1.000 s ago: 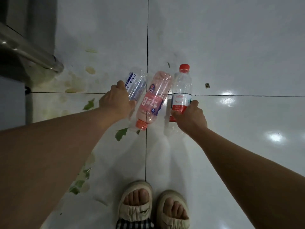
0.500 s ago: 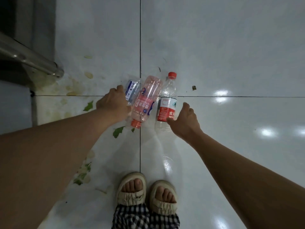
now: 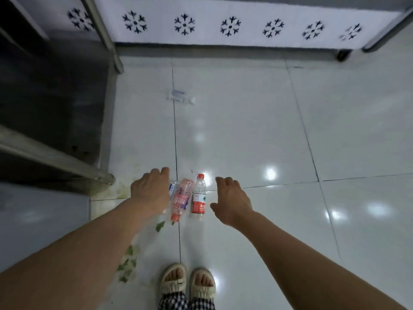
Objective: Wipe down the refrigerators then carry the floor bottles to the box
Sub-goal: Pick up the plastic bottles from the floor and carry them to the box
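Three plastic bottles lie side by side on the white tiled floor (image 3: 245, 135), just ahead of the person's feet. The red-capped water bottle (image 3: 199, 199) lies on the right of the row, its cap pointing away and its red label facing up. Next to it, touching or nearly so, is the pink bottle (image 3: 181, 199), turned the other way with its orange cap toward the feet. The clear bottle with a blue label (image 3: 172, 189) is leftmost and mostly hidden behind the left hand (image 3: 150, 191).

The left hand hangs above that clear bottle with the fingers bent downward; whether they touch it cannot be told. The right hand (image 3: 231, 200) is just beside the red-capped bottle, apart from it, fingers loosely spread and holding nothing. The two hands are apart, with the row of bottles between them.

A fourth clear bottle (image 3: 180, 97) lies farther up the floor on a tile seam (blurred, white cap to the right). Green leaf scraps (image 3: 160, 225) sit near the pink bottle's cap. Beige sandals (image 3: 187, 284) show at the bottom edge. A steel cabinet (image 3: 51, 108) stands on the left, and a white panel with snowflake cut-outs (image 3: 223, 25) runs along the top
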